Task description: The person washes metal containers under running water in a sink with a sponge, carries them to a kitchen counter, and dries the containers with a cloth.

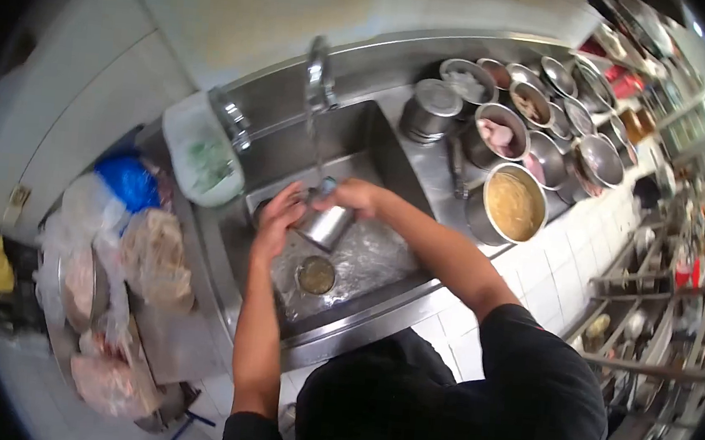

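Inside the sink (381,157), under the faucet: cup (325,228), metal, tilted, seemingly off the sink floor; presumably held here so runoff stays within the walls.
Left hand (284,212): against the cup's left side; grip closed on it, fingers bent toward the upper end, likely to steady it.
Right hand (359,197): at the cup's upper right; fingers bent, a small bluish thing (328,185) by the fingertips; whether this grip clasps cup, bluish thing or both, cannot tell.
Faucet (319,75): at the sink's back; spout over the sink, water (316,137) falling toward the hands.
Drain (315,275): round, sink floor, nearer the wearer than the cup.
Tub (177,133): white, green contents, beside the sink's left rim; perhaps kept within reach.
Blue bag (127,184): left of the sink, past the tub.
Lidded pot (430,116): on the table (430,172), right of the sink; lid probably shields the contents.
Yellow-filled pot (479,216): right of the sink, near the table's front edge; uncovered.
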A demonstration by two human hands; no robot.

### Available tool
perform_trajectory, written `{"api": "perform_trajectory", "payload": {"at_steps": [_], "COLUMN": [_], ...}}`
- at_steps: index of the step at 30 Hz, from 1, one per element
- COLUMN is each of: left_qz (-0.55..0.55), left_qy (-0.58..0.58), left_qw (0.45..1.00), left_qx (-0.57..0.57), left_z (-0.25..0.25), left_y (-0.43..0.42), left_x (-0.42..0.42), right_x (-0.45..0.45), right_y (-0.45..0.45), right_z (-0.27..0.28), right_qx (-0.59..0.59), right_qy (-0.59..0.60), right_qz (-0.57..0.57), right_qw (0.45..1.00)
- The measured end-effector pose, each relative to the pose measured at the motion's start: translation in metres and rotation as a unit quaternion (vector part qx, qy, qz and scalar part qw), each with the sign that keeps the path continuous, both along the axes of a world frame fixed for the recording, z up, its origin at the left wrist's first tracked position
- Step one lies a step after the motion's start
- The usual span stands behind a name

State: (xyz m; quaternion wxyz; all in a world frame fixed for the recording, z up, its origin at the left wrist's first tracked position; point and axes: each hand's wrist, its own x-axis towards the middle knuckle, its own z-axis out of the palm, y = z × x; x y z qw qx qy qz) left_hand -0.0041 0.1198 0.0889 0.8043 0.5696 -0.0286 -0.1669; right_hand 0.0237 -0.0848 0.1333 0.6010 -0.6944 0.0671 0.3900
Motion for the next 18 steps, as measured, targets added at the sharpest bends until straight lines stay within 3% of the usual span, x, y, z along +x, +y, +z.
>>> {"api": "perform_trajectory", "payload": {"at_steps": [1,2,4,5,6,7,9,10,11,14,15,17,18], "left_qz": [0.009,0.013,0.115,0.115,0.118,0.124,0.064,0.038,0.113,0.152,0.143,0.185,0.205], "left_qy": [-0.052,-0.106,-0.074,-0.005,0.062,0.128,0.198,0.231,0.284,0.268,0.274,0.191,0.151], "left_qw": [0.998,0.993,0.990,0.990,0.974,0.943,0.932,0.922,0.921,0.918,0.897,0.928,0.939], "left_qx": [0.027,0.055,0.026,-0.078,-0.181,-0.280,-0.298,-0.307,-0.243,-0.249,-0.316,-0.262,-0.233], "left_z": [-0.003,-0.006,-0.013,-0.030,-0.057,-0.073,-0.068,-0.058,-0.024,-0.017,-0.015,-0.026,-0.035], "left_y": [0.003,0.002,-0.025,-0.021,-0.011,-0.005,0.005,0.009,-0.008,-0.020,-0.022,-0.033,-0.036], "left_x": [-0.009,-0.016,-0.039,-0.043,-0.038,-0.027,-0.022,-0.023,-0.023,-0.018,-0.022,-0.017,-0.016], "right_x": [0.004,0.021,0.024,0.009,0.000,-0.002,-0.010,-0.013,-0.003,-0.005,0.008,0.006,0.002], "right_y": [0.001,0.007,0.030,0.050,0.067,0.073,0.053,0.046,0.050,0.042,0.046,0.043,0.057], "right_z": [-0.001,-0.040,-0.055,-0.042,-0.046,-0.048,-0.033,-0.027,-0.058,-0.017,-0.024,-0.006,-0.034], "right_qx": [0.179,0.282,0.373,0.422,0.272,0.107,0.002,-0.049,-0.074,-0.174,-0.184,-0.045,-0.046], "right_qy": [0.078,0.140,0.195,0.147,0.034,-0.078,-0.266,-0.352,-0.394,-0.369,-0.372,-0.248,-0.304], "right_qz": [-0.045,-0.098,-0.093,-0.060,-0.005,0.055,0.244,0.336,0.362,0.312,0.276,0.148,0.115], "right_qw": [0.980,0.944,0.902,0.893,0.962,0.990,0.933,0.872,0.842,0.858,0.867,0.956,0.945]}}
